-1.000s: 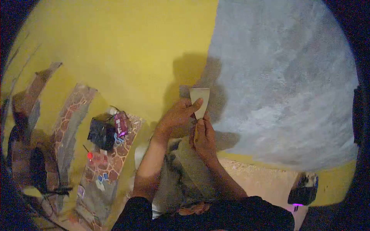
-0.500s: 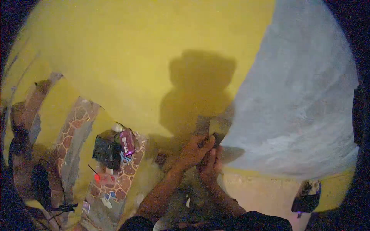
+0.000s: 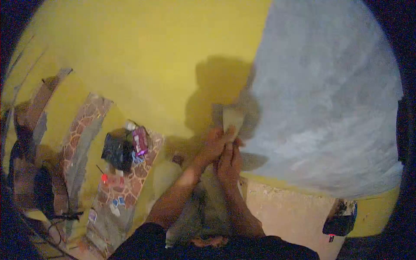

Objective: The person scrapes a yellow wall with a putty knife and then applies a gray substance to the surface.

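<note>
Both hands are together in front of a yellow wall (image 3: 130, 56), near the edge of its grey-white section (image 3: 320, 99). A small pale, flat piece (image 3: 232, 118) stands up from between them. My left hand (image 3: 215, 145) is closed on its lower end, the fingers bent round it. Just beside and below, my right hand (image 3: 229, 162) has its fingers closed by the same piece; what lies inside them is too blurred to tell. A dark shadow falls on the wall behind the hands.
At the left, a stone-patterned ledge (image 3: 135, 184) bears a black bag (image 3: 117, 151), a purple packet (image 3: 140, 141) and a small red light (image 3: 104, 177). Another patterned step (image 3: 84, 125) is farther left. A dark box (image 3: 340, 219) is at the lower right.
Both hands have moved up together with the pale piece, which now shows its lighter face. The camera view has shifted, so the wall's grey section reaches farther left.
</note>
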`<state>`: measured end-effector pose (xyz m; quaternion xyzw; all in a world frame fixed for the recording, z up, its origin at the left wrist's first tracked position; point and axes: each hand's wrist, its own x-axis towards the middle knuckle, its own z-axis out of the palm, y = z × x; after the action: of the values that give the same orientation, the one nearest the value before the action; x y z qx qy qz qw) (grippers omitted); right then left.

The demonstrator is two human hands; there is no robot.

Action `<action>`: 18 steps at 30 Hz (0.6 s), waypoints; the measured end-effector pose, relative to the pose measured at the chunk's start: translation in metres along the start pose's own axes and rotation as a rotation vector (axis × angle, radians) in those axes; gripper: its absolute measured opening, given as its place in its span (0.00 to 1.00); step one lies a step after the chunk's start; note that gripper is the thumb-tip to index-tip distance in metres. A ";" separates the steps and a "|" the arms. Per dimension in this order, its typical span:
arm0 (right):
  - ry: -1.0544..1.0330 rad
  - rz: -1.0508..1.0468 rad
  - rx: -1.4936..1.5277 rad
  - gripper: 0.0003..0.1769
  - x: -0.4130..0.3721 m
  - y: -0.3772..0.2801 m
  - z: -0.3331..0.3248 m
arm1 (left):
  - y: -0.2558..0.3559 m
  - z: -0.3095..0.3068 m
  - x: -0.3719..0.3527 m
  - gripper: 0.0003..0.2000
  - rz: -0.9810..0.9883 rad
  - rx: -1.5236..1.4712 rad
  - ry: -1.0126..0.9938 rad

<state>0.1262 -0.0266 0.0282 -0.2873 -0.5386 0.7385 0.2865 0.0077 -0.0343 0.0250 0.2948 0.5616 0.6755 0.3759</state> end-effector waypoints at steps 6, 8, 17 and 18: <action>-0.032 -0.250 -0.261 0.23 0.012 -0.018 -0.008 | 0.016 0.019 -0.013 0.25 0.143 0.084 0.299; -0.070 -0.091 -0.109 0.23 -0.001 -0.027 0.003 | 0.028 0.015 -0.025 0.24 0.146 0.086 0.237; 0.121 -0.432 -0.415 0.24 0.019 0.008 0.017 | -0.001 -0.016 0.010 0.24 0.230 0.094 0.035; 0.135 -0.431 -0.422 0.24 0.021 0.009 0.016 | -0.009 -0.013 0.007 0.23 0.235 0.011 0.048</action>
<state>0.1000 -0.0237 0.0206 -0.2680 -0.7084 0.5117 0.4055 -0.0050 -0.0344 0.0140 0.3442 0.5358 0.7188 0.2790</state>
